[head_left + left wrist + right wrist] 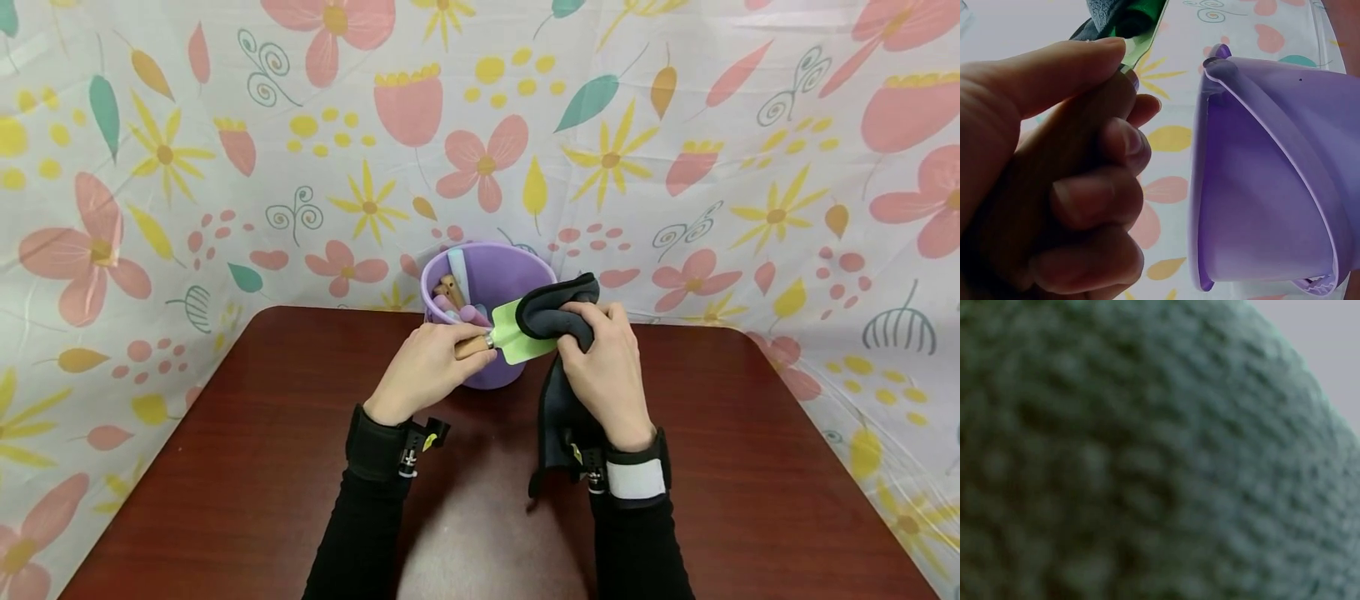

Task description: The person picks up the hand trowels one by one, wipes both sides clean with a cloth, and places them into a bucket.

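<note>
- Head view: your left hand (429, 367) is wrapped around the wooden handle of a small trowel (517, 337), holding it level just above the surface near its far edge. That steadies the pale green blade so that it faces your other hand.
- Your right hand (603, 367) is bunched around a dark grey cloth (555, 312) and presses a fold of it onto the blade's far end. The rest of the cloth hangs down past your wrist toward the surface.
- The trowel is right in front of a purple bucket (517, 279), which stands at the middle of the far edge and holds other wooden-handled and pastel tools.
- The blade looks flat, light green and matte, joined to the handle by a metal collar.
- Left wrist view: your fingers (1094, 206) curl tightly about the brown handle, thumb laid along the top. The green blade and the cloth show at the upper edge, and the bucket's wall (1260, 187) is just beside your knuckles.
- Right wrist view: only the cloth's (1147, 450) knitted texture fills the frame, blurred, so your hand cannot be seen here.
</note>
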Motion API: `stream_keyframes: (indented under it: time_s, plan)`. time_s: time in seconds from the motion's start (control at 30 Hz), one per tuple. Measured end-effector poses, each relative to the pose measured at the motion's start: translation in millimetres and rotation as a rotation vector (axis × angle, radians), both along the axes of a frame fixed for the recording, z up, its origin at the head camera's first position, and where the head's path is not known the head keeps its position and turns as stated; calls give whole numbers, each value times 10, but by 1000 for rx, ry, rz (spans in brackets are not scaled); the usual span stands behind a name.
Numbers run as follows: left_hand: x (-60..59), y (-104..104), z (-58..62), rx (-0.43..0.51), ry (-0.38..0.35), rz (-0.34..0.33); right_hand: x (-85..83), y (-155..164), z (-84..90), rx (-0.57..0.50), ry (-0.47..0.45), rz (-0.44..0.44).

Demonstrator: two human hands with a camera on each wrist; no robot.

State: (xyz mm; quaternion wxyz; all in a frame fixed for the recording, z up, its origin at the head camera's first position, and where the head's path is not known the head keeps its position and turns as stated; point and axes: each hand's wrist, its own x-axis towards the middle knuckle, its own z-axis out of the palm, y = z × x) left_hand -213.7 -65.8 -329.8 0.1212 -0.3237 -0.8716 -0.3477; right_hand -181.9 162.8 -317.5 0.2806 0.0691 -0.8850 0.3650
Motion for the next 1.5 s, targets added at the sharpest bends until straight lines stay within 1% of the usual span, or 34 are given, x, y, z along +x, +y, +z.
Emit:
stream_keyframes:
  time_s: [0.2, 0.3, 0.43, 0.6, 0.7, 0.87, 0.93, 1.17, 1.33, 1.5]
  plan:
    - [-25, -4, -16, 2, -33, -11, 42, 63, 40, -22, -2, -1]
    - [-26, -5, -14, 14, -47, -3, 55, 78, 57, -23, -5, 2]
    - [-36, 15, -14, 5, -51, 9, 68, 66, 71, -23, 2, 12]
    - [-36, 63, -23, -23, -29, 15, 78, -29, 66, -8, 14, 36]
    - [-32, 91, -30, -23, -15, 13, 80, -113, 61, 7, 17, 60]
    - [-28, 126, -37, -4, -39, 12, 83, -235, 49, 29, 7, 102]
    - [-23, 136, -38, -6, -54, 10, 88, -269, 42, 39, -10, 110]
    - [-20, 132, -32, -7, -54, -5, 71, -283, 21, 76, -60, 89]
    - [-25, 125, -37, -17, -21, -15, 53, -189, 7, 82, -70, 60]
    - [-39, 124, -37, -32, 9, -23, 27, -80, -11, 78, -58, 41]
